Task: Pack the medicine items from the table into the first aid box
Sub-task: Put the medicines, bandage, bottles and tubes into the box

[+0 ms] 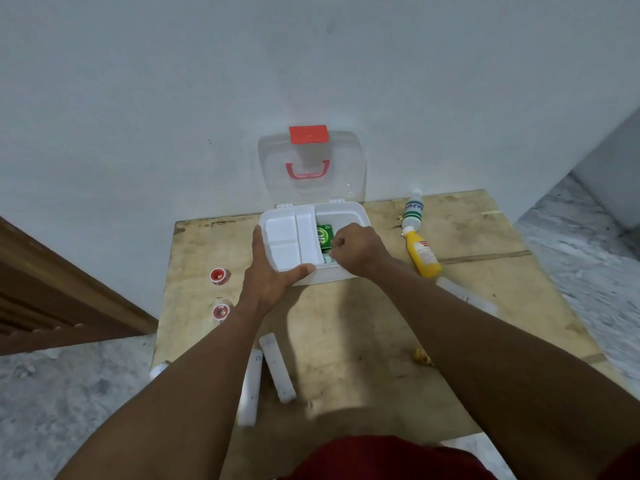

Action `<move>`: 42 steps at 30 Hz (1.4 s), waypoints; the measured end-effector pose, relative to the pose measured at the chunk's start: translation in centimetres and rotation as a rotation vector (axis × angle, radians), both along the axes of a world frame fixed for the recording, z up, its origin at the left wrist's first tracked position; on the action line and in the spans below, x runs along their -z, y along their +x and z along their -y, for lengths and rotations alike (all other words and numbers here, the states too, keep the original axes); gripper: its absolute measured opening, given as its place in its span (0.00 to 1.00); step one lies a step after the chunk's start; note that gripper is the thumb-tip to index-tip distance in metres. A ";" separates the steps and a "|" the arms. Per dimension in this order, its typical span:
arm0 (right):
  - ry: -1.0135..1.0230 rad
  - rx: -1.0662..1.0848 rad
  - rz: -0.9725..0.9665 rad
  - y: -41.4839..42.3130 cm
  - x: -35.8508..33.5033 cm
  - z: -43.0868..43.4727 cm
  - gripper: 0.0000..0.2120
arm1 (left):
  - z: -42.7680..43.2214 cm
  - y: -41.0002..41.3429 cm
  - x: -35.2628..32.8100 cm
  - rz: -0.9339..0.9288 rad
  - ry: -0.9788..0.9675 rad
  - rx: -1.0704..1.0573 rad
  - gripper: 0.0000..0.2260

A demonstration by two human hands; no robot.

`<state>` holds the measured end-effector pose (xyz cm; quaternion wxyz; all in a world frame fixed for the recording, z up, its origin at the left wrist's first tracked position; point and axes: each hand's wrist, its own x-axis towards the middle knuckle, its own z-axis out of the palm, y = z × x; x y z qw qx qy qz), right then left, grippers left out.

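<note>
The right hand [353, 251] curls its fingers closed over the right compartment of the open white plastic first aid box [349, 211], touching a pale packet beside a green carton [325, 235] — whether it grips the packet I cannot tell; the left hand [268, 275] spreads open, thumb clasping the box's near rim; right of the fingers lie a yellow bottle [423, 256] and a white green-labelled bottle [412, 211] on the wooden table [346, 327]; nearer the person lie two white tubes [277, 367].
</note>
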<state>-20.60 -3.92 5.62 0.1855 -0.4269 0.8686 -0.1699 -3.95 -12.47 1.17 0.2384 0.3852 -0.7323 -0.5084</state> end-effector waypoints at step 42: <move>0.438 0.246 -0.104 -9.1 2.6 -22.0 0.26 | -1.5 -0.8 -1.7 0.098 0.151 -0.119 0.39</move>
